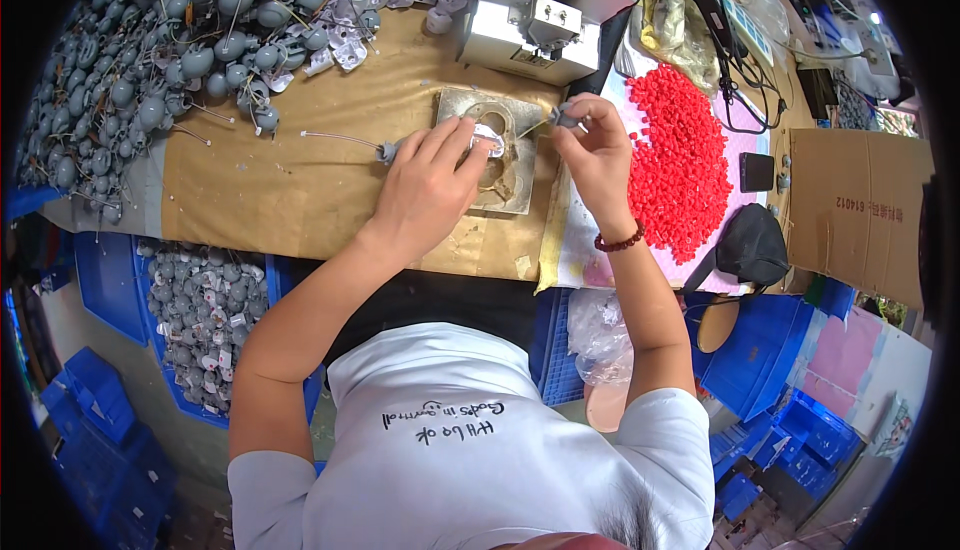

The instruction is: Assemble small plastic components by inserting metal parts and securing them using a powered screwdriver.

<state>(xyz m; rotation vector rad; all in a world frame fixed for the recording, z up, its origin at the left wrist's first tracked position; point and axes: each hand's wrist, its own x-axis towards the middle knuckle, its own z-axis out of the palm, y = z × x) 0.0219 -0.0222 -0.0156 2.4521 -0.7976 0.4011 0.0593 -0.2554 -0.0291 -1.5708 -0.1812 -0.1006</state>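
A metal fixture plate [517, 197] with rounded recesses lies on the brown-covered table in front of me. My left hand [425, 185] reaches over its left side, with thumb and fingertips around a small white plastic part [488, 138]. Beside the left hand's knuckles sits a grey rounded plastic part [387, 153], its thin wire stretching left across the table. My right hand [598, 145], with thumb and fingers pinched, holds a small grey plastic part [566, 117] just right of the plate. A thin light wire runs from that part toward the plate. The fingers partly cover both held parts.
Grey wired parts [150, 110] heap up at the far left, with white pieces beside them. Beyond the plate stands a white metal machine [545, 25]. Many red pieces [680, 160] cover a sheet at right, near a phone [757, 172], a black pouch [752, 245] and a cardboard box [855, 210].
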